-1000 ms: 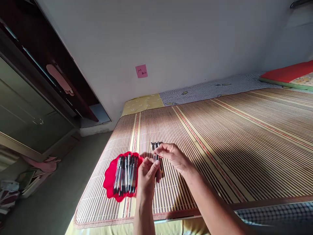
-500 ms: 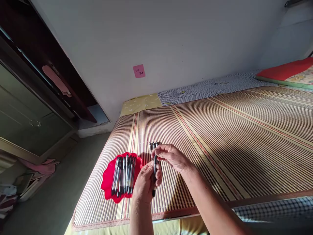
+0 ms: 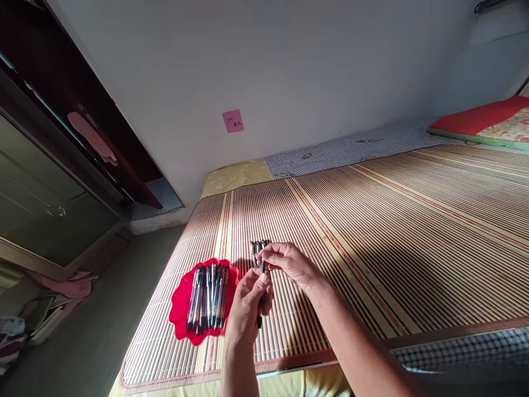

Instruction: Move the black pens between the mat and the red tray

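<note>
A dark pen (image 3: 263,267) is held upright between my two hands above the bamboo mat. My left hand (image 3: 250,300) is closed round its lower part, and the black end sticks out below the fingers. My right hand (image 3: 289,264) pinches the pen's top end between thumb and fingertips. Just behind my right fingers, several black-topped pens (image 3: 255,248) lie side by side on the mat, partly hidden by the hands. To the left, a red scalloped plate (image 3: 178,309) holds a row of several clear pens (image 3: 209,298) with black caps and ends.
The striped bamboo mat (image 3: 330,231) covers a bed against a white wall (image 3: 289,66) bearing a pink note (image 3: 233,121). A red cushion (image 3: 467,118) lies at the far right. Left of the bed are the floor (image 3: 152,275) and a dark door (image 3: 119,154).
My left hand has shifted up along the pen, its thumb now covering more of the middle. The right hand still pinches the top. The view has moved slightly.
</note>
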Demonstrator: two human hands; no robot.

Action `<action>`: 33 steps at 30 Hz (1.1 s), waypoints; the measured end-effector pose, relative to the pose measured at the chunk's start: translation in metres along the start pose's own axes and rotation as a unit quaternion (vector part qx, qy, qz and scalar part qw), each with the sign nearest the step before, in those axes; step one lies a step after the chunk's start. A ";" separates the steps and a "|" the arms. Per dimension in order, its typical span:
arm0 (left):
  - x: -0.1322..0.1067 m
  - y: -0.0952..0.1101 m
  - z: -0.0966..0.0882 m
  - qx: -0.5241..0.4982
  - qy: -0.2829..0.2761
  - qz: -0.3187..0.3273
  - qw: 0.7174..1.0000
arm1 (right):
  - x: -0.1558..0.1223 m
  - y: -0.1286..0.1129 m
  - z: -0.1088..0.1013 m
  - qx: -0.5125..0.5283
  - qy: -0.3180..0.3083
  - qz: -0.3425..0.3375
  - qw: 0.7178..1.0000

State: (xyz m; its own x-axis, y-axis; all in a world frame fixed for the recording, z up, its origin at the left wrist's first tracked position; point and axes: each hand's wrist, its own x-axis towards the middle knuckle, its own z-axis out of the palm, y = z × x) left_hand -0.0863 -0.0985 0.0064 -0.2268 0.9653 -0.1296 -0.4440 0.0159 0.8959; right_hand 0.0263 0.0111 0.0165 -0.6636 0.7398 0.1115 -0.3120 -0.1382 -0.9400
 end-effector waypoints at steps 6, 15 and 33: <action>-0.001 0.001 0.002 -0.012 -0.010 -0.041 0.999 | -0.001 -0.001 -0.003 -0.011 0.004 0.006 1.000; -0.002 -0.002 -0.003 0.061 -0.032 -0.054 0.996 | 0.002 -0.001 -0.014 -0.019 0.085 -0.039 0.995; 0.001 0.000 -0.010 0.134 0.029 0.031 0.990 | 0.001 -0.004 -0.004 0.082 0.191 -0.057 0.976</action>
State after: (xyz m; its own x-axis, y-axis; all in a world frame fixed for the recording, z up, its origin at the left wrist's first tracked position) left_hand -0.0953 -0.1003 0.0020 -0.2991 0.9502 -0.0878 -0.1835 0.0331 0.9825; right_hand 0.0297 0.0149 0.0189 -0.3254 0.9441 0.0532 -0.4945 -0.1220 -0.8606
